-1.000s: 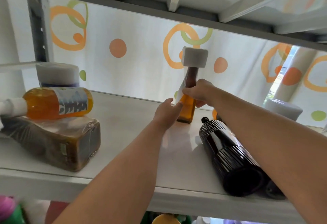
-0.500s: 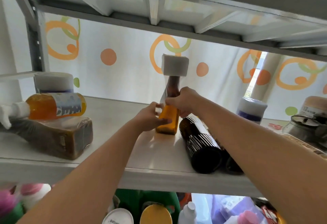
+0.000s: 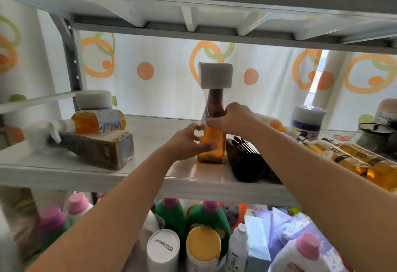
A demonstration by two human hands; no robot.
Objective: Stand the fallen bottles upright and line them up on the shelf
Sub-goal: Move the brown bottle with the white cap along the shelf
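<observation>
Steadying the amber bottle (image 3: 212, 154) upright near the shelf (image 3: 96, 176) front edge; gripped low with left hand (image 3: 184, 143), pinched at shoulder with right hand (image 3: 231, 118) — probably guarding against tipping.

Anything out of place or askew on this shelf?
Left, an orange spray bottle lies atop a toppled brown bottle. A dark ribbed bottle lies beside the upright amber bottle held by the left hand and right hand; golden bottles lie fallen at right.
</observation>
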